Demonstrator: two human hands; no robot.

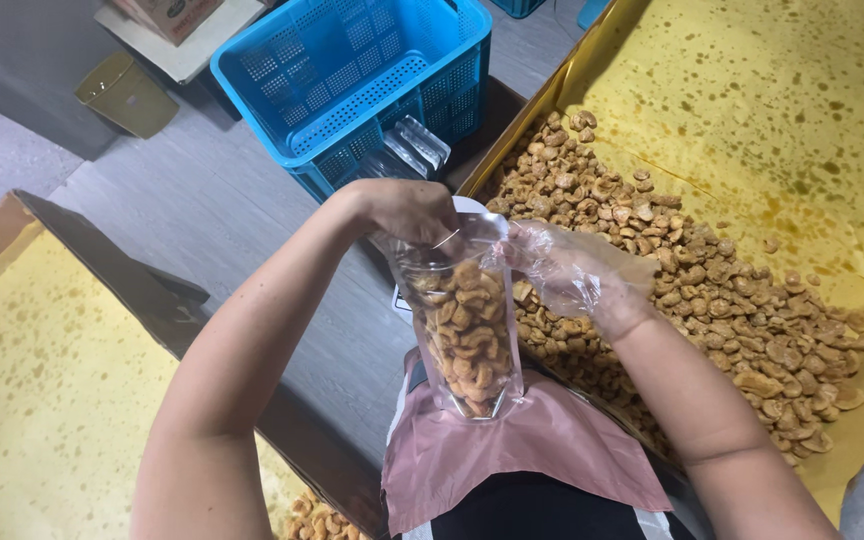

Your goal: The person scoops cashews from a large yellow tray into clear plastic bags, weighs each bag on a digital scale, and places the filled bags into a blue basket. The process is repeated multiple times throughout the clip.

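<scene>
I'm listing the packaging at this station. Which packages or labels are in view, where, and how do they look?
Clear plastic stand-up pouch: centre, held by both hands, filled with brown fried snacks.
Stack of empty clear pouches: inside the blue plastic crate.
Printed cardboard box: top left, reddish and cream.

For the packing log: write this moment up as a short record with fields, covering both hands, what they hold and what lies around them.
left hand: bare left hand grips the top edge of a clear pouch
right hand: right hand in a thin clear glove, at the pouch mouth
pouch: upright, mostly filled with brown fried snacks
tray: paper-lined tray to the right, with a loose snack heap
crate: blue crate ahead, with clear packets leaning against it
lap: pink cloth under the pouch
</scene>
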